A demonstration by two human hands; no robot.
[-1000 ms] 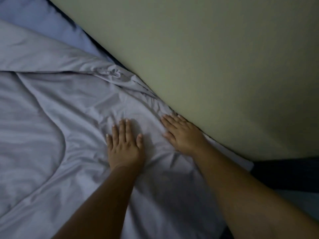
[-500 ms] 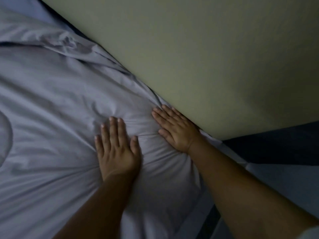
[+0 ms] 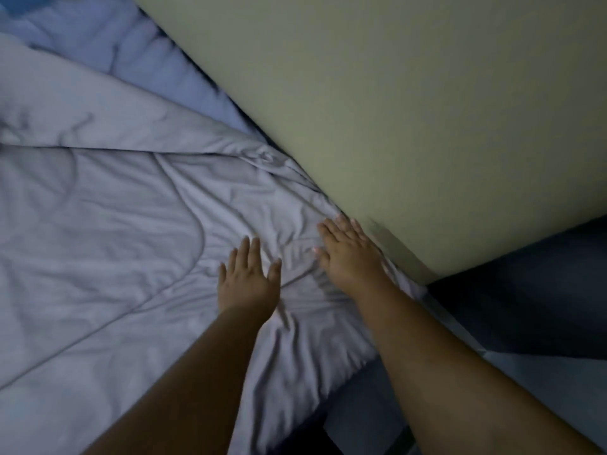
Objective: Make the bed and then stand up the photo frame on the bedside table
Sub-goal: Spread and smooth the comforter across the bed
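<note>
A pale grey quilted blanket (image 3: 108,231) covers the bed, creased around my hands. My left hand (image 3: 248,280) lies flat on it with fingers spread, holding nothing. My right hand (image 3: 349,256) lies flat on the blanket's edge right beside the wall, fingers extended. A bluish pillow or sheet (image 3: 131,50) shows beyond the blanket's folded top edge at the upper left. The photo frame and the bedside table are out of view.
A plain yellowish wall (image 3: 410,110) runs diagonally along the bed's right side. A dark surface (image 3: 525,307) and a grey floor strip (image 3: 371,405) lie past the blanket's near corner at the lower right. The room is dim.
Both hands stay flat on the blanket and have slid a little along it. The view has pulled back, showing more of the blanket, its folded edge and the blue bedding.
</note>
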